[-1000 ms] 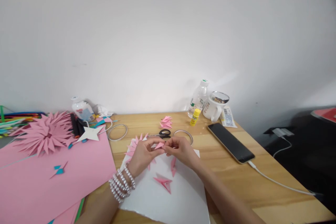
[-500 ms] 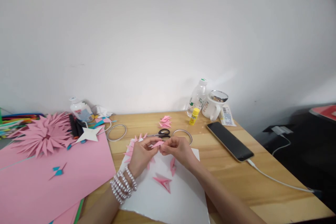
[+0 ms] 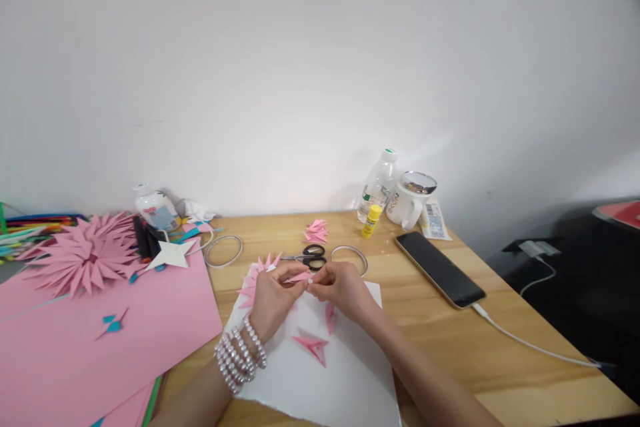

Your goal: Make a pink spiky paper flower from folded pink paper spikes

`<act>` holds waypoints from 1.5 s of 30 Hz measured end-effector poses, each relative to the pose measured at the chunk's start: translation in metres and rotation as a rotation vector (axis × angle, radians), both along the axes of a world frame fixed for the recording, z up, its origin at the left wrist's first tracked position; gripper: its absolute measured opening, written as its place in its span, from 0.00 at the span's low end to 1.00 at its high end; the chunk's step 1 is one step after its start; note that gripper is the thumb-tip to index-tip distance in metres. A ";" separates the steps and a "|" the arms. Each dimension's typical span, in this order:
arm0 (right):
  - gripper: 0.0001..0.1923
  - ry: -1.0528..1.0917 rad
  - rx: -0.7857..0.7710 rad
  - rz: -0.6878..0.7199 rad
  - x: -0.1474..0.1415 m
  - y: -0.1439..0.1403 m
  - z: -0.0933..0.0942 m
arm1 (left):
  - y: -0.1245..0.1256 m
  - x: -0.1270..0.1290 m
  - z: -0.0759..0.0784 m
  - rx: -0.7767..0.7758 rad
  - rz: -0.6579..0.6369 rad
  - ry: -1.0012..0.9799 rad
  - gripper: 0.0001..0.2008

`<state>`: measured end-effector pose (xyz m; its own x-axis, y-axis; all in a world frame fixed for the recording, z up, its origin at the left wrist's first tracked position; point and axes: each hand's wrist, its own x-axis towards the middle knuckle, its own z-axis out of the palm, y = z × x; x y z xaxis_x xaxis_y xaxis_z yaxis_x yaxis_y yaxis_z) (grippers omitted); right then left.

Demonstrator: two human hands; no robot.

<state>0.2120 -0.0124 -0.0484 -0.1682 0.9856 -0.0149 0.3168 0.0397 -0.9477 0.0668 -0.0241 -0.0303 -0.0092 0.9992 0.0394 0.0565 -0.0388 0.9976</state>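
Observation:
My left hand (image 3: 273,297), with pearl bracelets (image 3: 240,352) on the wrist, and my right hand (image 3: 340,287) meet over a white sheet (image 3: 325,380). Together their fingertips pinch a small folded pink paper piece (image 3: 301,276). A fan of pink paper points (image 3: 255,275) lies just behind my left hand. Two more folded pink pieces (image 3: 313,345) rest on the white sheet below my hands.
Black scissors (image 3: 311,255), two wire rings (image 3: 223,250), a pile of pink pieces (image 3: 316,231), a glue stick (image 3: 371,221), a bottle (image 3: 379,183), a white mug (image 3: 411,199) and a charging phone (image 3: 439,269) sit behind. Pink sheets (image 3: 75,353) and a pink paper flower (image 3: 83,255) lie left.
Both hands stay together on the pink piece, fingers shifting slightly. The view moved a little; nothing else changed.

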 end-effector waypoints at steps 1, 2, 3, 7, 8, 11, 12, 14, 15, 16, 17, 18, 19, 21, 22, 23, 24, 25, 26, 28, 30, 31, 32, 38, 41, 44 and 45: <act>0.09 -0.035 0.012 -0.011 0.000 0.000 0.000 | 0.000 0.001 0.000 0.005 -0.004 -0.006 0.09; 0.09 -0.062 0.019 -0.021 0.001 0.000 0.000 | -0.001 0.001 -0.001 0.010 -0.004 -0.006 0.08; 0.10 -0.085 0.024 -0.030 0.001 0.000 0.000 | -0.001 0.001 -0.001 0.016 -0.003 0.000 0.08; 0.09 -0.078 0.030 -0.036 0.001 0.000 0.002 | 0.000 0.000 0.000 0.014 0.014 0.043 0.08; 0.09 -0.039 0.012 -0.017 0.001 0.001 0.003 | 0.001 0.000 0.001 0.006 0.020 0.053 0.08; 0.10 0.141 -0.095 0.056 0.000 0.001 0.005 | 0.000 0.000 0.003 0.006 0.062 0.055 0.07; 0.11 0.195 -0.133 0.067 0.000 0.001 0.005 | -0.001 0.001 0.004 0.016 0.073 0.046 0.07; 0.12 0.249 -0.176 0.059 -0.001 0.001 0.004 | -0.002 0.003 0.005 0.036 0.074 0.019 0.06; 0.13 0.241 -0.174 0.044 0.000 0.001 0.004 | -0.003 0.003 0.005 0.041 0.069 0.005 0.06; 0.13 0.212 -0.155 0.018 0.000 0.001 0.003 | -0.003 0.003 0.006 0.042 0.064 -0.004 0.05; 0.13 0.168 -0.124 -0.018 0.001 0.001 0.002 | -0.003 0.003 0.006 0.042 0.065 -0.009 0.06; 0.13 0.126 -0.090 -0.055 0.001 0.002 0.001 | -0.003 0.002 0.006 0.042 0.074 -0.010 0.06; 0.13 0.107 -0.059 -0.092 0.002 0.003 0.001 | -0.002 0.001 0.007 0.042 0.087 -0.008 0.06; 0.13 0.173 -0.021 -0.104 0.004 0.004 0.001 | 0.000 -0.002 0.007 0.042 0.100 -0.005 0.07; 0.18 0.242 -0.009 -0.064 0.004 0.005 0.002 | 0.001 -0.004 0.007 0.038 0.092 -0.006 0.07; 0.22 0.309 0.003 -0.004 0.004 0.006 0.004 | 0.002 -0.005 0.008 0.029 0.072 -0.009 0.07; 0.24 0.355 0.018 0.061 0.004 0.006 0.005 | 0.002 -0.005 0.008 0.017 0.045 -0.011 0.07; 0.23 0.369 0.034 0.118 0.004 0.005 0.007 | 0.002 -0.005 0.009 0.005 0.022 -0.013 0.07; 0.19 0.358 0.047 0.158 0.004 0.004 0.009 | 0.002 -0.005 0.010 -0.002 0.008 -0.014 0.07; 0.13 0.330 0.054 0.203 0.003 0.001 0.013 | 0.002 -0.005 0.011 -0.005 -0.002 -0.010 0.07; 0.16 0.341 0.025 0.283 0.003 -0.001 0.016 | 0.003 -0.005 0.012 0.003 -0.006 0.001 0.06; 0.18 0.358 0.006 0.315 0.003 -0.002 0.016 | 0.004 -0.006 0.012 0.006 -0.011 0.013 0.06; 0.19 0.374 -0.013 0.329 0.003 -0.002 0.016 | 0.005 -0.007 0.011 0.012 -0.019 0.020 0.06; 0.14 0.412 -0.039 0.164 -0.001 0.002 0.005 | 0.009 -0.014 0.010 0.019 -0.116 0.051 0.09; 0.15 0.491 -0.037 0.057 0.001 0.006 0.003 | 0.014 -0.022 0.016 0.121 0.030 -0.036 0.16; 0.16 0.603 -0.052 -0.043 0.005 0.009 0.002 | 0.022 -0.032 0.022 0.407 0.502 -0.157 0.17; 0.16 0.646 -0.065 -0.054 0.006 0.010 0.002 | 0.024 -0.035 0.024 0.473 0.593 -0.183 0.17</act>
<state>0.2180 -0.0023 -0.0464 -0.1134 0.9935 0.0127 -0.3173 -0.0241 -0.9480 0.0322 0.0001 -0.0065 -0.5843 0.7025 0.4063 0.0367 -0.4772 0.8780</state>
